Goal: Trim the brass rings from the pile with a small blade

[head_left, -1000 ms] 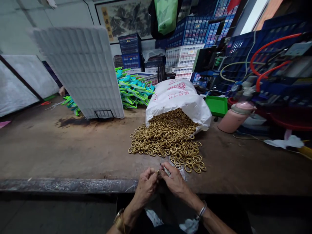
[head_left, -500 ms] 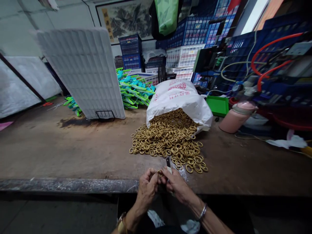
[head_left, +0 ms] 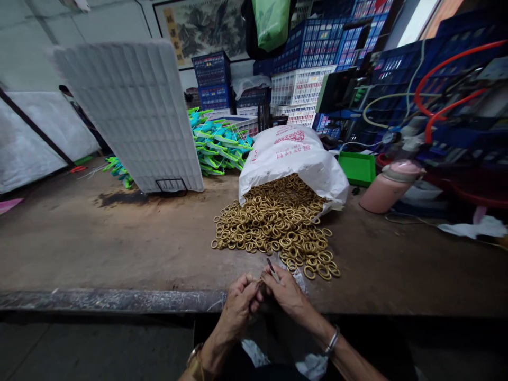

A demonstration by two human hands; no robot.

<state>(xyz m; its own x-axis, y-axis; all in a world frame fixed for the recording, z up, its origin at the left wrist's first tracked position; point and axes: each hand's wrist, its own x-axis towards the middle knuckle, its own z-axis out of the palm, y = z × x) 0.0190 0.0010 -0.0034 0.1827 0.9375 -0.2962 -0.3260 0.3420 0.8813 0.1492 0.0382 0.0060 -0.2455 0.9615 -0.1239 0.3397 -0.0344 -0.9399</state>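
The brown, worn-topped worktable (head_left: 119,248) spans the scene, its contents lying as they did half a second ago. On its left far part stands the tall, white ribbed panel (head_left: 130,116), tilted to the left. At centre-right, the white sack with red printing (head_left: 283,151) lies with its mouth toward the near side, and from it spreads the heap of gold-coloured round rings (head_left: 273,222), its nearest rings just beyond the hands. Both hands meet at the table's near edge, forearms converging from the near side. The left hand (head_left: 240,301) is closed, fingers curled and thumb laid along them, pinching at the tip. The right hand (head_left: 289,293) is curled around a slim tool with a pale handle and dark flat tip (head_left: 273,272). Half a second ago this tool showed its broad face and pointed nearly straight away; it now appears narrower and slants to the left. Between the fingertips of both hands is a single gold-coloured ring (head_left: 260,282), earlier visible as a loop, now largely hidden.
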